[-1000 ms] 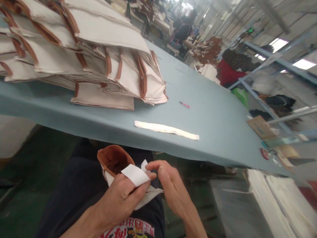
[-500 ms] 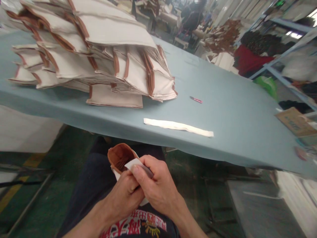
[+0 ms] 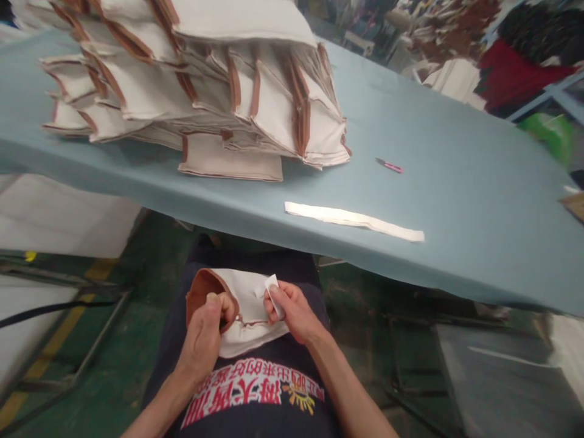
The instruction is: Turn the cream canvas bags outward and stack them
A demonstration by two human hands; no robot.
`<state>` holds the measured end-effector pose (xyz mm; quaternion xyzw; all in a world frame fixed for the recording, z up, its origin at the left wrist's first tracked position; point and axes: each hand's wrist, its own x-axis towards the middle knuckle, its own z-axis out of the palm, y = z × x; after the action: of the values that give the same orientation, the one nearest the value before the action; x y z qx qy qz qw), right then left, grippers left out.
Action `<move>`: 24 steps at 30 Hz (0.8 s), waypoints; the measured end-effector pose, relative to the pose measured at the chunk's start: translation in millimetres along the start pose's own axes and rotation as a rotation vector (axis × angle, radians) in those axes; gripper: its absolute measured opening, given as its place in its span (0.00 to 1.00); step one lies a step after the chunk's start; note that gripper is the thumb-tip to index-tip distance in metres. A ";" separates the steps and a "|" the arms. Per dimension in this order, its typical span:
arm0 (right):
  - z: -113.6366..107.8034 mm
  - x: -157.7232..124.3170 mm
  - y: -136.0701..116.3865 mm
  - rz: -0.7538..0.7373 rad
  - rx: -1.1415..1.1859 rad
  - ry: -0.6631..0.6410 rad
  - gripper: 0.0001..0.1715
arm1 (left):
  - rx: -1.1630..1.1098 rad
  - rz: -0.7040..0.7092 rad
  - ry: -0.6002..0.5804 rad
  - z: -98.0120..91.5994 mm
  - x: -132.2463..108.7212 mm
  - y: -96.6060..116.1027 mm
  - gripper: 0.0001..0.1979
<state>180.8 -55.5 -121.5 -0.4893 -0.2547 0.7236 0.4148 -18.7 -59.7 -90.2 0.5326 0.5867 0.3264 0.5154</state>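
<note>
A cream cloth bag (image 3: 246, 286) with a brown lining lies across my lap, its open mouth facing left. My left hand (image 3: 205, 325) is closed at that mouth, the fingers curled over the rim and partly inside against the lining. Over the right part of the bag, my right hand (image 3: 294, 310) is closed on a small flat white piece (image 3: 272, 283); its lower part is hidden by the fingers, so I cannot tell exactly what it is. A short seam with reddish-brown edging runs along the bag between my hands.
On the blue-covered table (image 3: 456, 201) are a large pile of cream cloth pieces with brown edging (image 3: 269, 103), a flat white strip (image 3: 353, 218) near the front edge and pink-handled thread snips (image 3: 390, 165). A metal frame (image 3: 91, 347) stands at my left.
My hands have moved apart: the left went to the bag's mouth, the right moved rightward with the white piece. More of the bag now shows. The camera view has shifted.
</note>
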 end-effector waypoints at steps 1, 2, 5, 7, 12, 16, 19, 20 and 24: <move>0.9 -1.6 6.2 0.022 -0.003 -0.001 0.44 | 0.016 -0.013 -0.018 -4.4 -4.7 -5.5 0.43; 1.7 -3.2 11.2 0.041 -0.007 -0.003 0.44 | 0.034 -0.023 -0.041 -8.7 -9.9 -10.3 0.43; 3.6 -7.1 18.7 0.077 -0.024 -0.010 0.42 | 0.098 -0.052 -0.132 -19.9 -23.7 -18.3 0.37; 4.6 -8.3 19.0 0.090 -0.043 -0.015 0.42 | 0.141 -0.073 -0.181 -24.1 -29.0 -17.0 0.27; 8.3 -10.0 13.1 0.077 -0.119 -0.015 0.43 | 0.224 -0.103 -0.256 -27.0 -27.2 -2.9 0.19; 11.4 -12.7 7.5 0.029 -0.190 0.003 0.43 | 0.260 -0.083 -0.335 -31.5 -21.0 1.2 0.22; 11.7 -15.5 0.3 -0.012 -0.235 0.023 0.41 | 0.263 -0.019 -0.336 -34.4 -18.0 3.6 0.22; 11.4 -17.0 -3.6 -0.028 -0.247 0.031 0.40 | 0.262 0.001 -0.327 -34.9 -17.4 6.2 0.21; 12.5 -29.5 -30.9 -0.095 -0.299 0.053 0.35 | 0.207 0.081 -0.286 -36.1 -14.4 26.3 0.19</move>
<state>185.4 -63.9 -78.0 -0.5520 -0.3715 0.6441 0.3775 -47.0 -61.8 -52.8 0.6472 0.5158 0.2055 0.5224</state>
